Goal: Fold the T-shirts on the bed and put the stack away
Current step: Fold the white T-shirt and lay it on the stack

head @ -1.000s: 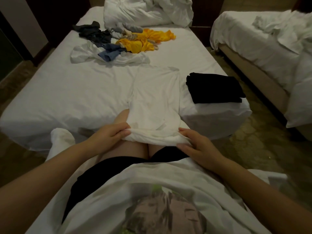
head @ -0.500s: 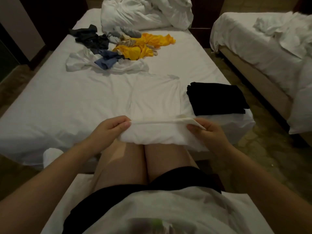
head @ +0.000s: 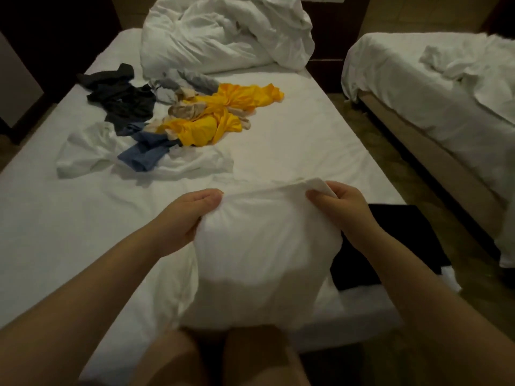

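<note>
I hold the white T-shirt [head: 259,246] up off the bed [head: 306,135] by its upper edge. My left hand [head: 192,215] pinches the left corner and my right hand [head: 342,207] the right one, fingers curled into the cloth. That edge runs straight across from hand to hand, and the rest hangs down toward me over the near side of the mattress. The folded black T-shirt [head: 395,235] lies on the bed's near right corner, partly under my right forearm, so my right hand is the nearer one. I judge the fold closes by laying the held edge forward, away from me. The pile of clothes [head: 181,118] waits well beyond my hands, to the left. No drawer or basket shows.
</note>
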